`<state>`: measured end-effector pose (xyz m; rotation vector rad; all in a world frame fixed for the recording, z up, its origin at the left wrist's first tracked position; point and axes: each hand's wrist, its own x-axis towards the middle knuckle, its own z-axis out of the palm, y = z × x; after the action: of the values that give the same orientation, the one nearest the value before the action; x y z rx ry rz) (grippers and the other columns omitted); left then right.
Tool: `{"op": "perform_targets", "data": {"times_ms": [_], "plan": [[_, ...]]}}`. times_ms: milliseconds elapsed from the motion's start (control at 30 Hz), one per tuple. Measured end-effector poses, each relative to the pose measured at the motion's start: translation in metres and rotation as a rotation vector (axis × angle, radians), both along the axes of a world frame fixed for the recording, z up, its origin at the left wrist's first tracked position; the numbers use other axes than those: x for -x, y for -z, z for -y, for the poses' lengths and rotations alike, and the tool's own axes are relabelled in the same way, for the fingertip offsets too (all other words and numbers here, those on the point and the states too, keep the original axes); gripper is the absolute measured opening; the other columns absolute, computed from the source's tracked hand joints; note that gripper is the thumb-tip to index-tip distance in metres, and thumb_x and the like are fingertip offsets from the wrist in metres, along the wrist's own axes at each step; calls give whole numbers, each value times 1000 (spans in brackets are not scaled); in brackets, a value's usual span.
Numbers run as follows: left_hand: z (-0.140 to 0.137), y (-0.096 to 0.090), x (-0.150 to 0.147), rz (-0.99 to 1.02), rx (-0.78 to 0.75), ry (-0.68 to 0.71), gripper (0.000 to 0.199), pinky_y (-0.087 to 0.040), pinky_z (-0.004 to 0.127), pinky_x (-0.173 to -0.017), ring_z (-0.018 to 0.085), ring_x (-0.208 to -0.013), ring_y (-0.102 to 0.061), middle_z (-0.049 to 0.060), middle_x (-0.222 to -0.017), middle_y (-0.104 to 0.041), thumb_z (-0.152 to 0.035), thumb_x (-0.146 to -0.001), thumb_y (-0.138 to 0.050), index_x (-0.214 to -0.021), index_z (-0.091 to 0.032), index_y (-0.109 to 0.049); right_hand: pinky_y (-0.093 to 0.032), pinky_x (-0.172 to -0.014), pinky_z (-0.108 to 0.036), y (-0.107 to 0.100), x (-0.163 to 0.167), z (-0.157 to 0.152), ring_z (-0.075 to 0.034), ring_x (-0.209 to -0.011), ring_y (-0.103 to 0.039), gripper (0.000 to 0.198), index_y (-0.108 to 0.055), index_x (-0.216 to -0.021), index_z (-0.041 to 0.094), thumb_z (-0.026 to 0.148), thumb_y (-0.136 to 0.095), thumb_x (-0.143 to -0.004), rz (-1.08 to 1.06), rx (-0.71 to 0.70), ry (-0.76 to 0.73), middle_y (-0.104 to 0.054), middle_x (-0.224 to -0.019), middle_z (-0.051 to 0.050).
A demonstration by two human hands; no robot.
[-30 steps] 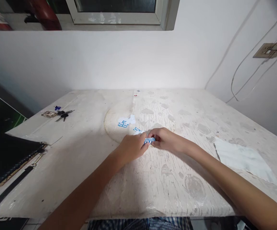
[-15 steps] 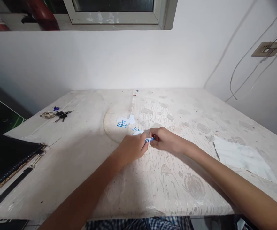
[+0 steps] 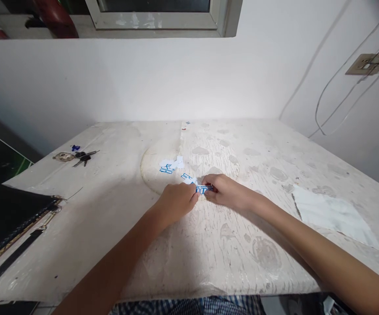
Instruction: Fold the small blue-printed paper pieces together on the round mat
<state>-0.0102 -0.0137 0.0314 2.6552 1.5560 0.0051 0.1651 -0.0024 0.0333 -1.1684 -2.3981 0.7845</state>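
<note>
Between my two hands, near the middle of the table, is a small white piece with blue printed shapes (image 3: 203, 190). It looks like paper or card. My left hand (image 3: 177, 197) grips its left end with closed fingers. Thumb and fingers of my right hand (image 3: 221, 189) pinch the right end. Just beyond my left hand lies a white scrap with blue outlines (image 3: 187, 177), partly hidden by the fingers. Farther left, more blue-outlined pieces (image 3: 167, 168) rest beside a plain white scrap (image 3: 179, 162).
Keys (image 3: 83, 156) and a small blue item (image 3: 75, 148) sit at the left. A black bag with a strap (image 3: 22, 218) covers the left edge. A whitish cloth or sheet (image 3: 333, 216) lies at the right. Cables hang from the wall socket (image 3: 368, 64).
The piece between my hands has turned so its printed face shows more. My left hand has shifted slightly left; my right hand has barely moved.
</note>
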Motion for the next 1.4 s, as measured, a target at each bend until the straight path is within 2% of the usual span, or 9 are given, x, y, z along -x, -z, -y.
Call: {"op": "perform_targets", "data": {"times_ms": [267,500,667,800,967,1100,1200,1333,1400], "plan": [[-3,2,3,26,36,-47,35,-24,25,-48,12,-48,-47,-1,-58,-52,-45,-85,-31,-69,-18,-47,-32,-56,-24,5,1,-2,-11,-63,-43,13,-50,-75,17,7,-42,-71,-19,-94,10,-51,-75,-3],[-2,6,-3,-39,-122,-13,35,-30,25,-48,17,-51,-53,1,-60,-55,-45,-87,-29,-102,-16,-41,-34,-56,-23,8,3,-2,-11,-64,-45,15,-52,-75,16,5,-42,-72,-51,-57,-7,-53,-77,-3],[-4,13,-3,-113,-108,109,28,-29,25,-48,15,-50,-50,3,-59,-53,-27,-91,-19,-87,-16,-44,-37,-56,-24,-1,-6,-7,-11,-64,-48,12,-54,-88,16,21,-48,-78,-87,30,26,-55,-82,-4],[-6,14,-3,-117,-113,114,26,-24,25,-45,14,-45,-47,1,-56,-51,-24,-91,-21,-81,-17,-44,-39,-61,-28,2,-21,-22,-15,-68,-51,21,-56,-96,14,24,-46,-80,22,-57,193,-55,-94,-10],[-9,2,0,-137,-161,-10,24,-22,25,-45,14,-48,-51,2,-57,-54,-27,-91,-23,-86,-17,-44,-40,-78,-34,15,-24,-30,-24,-97,-47,33,-55,-108,15,14,-45,-76,134,-154,92,-49,-108,-13],[-11,-8,4,-132,-204,-168,27,-22,25,-45,16,-51,-53,2,-59,-55,-29,-91,-20,-88,-18,-44,-42,-72,-31,12,-18,-26,-22,-90,-48,22,-56,-90,14,8,-45,-72,144,-140,101,-50,-95,-11],[-11,-8,4,-102,-169,-172,27,-23,25,-46,16,-52,-53,1,-62,-57,-31,-90,-20,-89,-18,-44,-41,-66,-28,8,-16,-24,-20,-86,-47,12,-51,-74,16,7,-44,-70,148,-110,113,-49,-85,-9],[-9,-6,2,-73,-90,-143,28,-24,25,-47,15,-51,-52,0,-61,-56,-31,-90,-19,-90,-19,-44,-40,-65,-28,10,-17,-26,-18,-82,-47,19,-50,-82,15,6,-46,-66,105,-158,70,-49,-89,-8],[-9,-6,3,-68,-74,-142,28,-26,25,-49,15,-52,-52,1,-61,-56,-31,-90,-19,-90,-19,-45,-39,-63,-27,10,-18,-26,-16,-76,-47,23,-51,-85,16,6,-46,-65,92,-132,47,-49,-87,-7]]}}
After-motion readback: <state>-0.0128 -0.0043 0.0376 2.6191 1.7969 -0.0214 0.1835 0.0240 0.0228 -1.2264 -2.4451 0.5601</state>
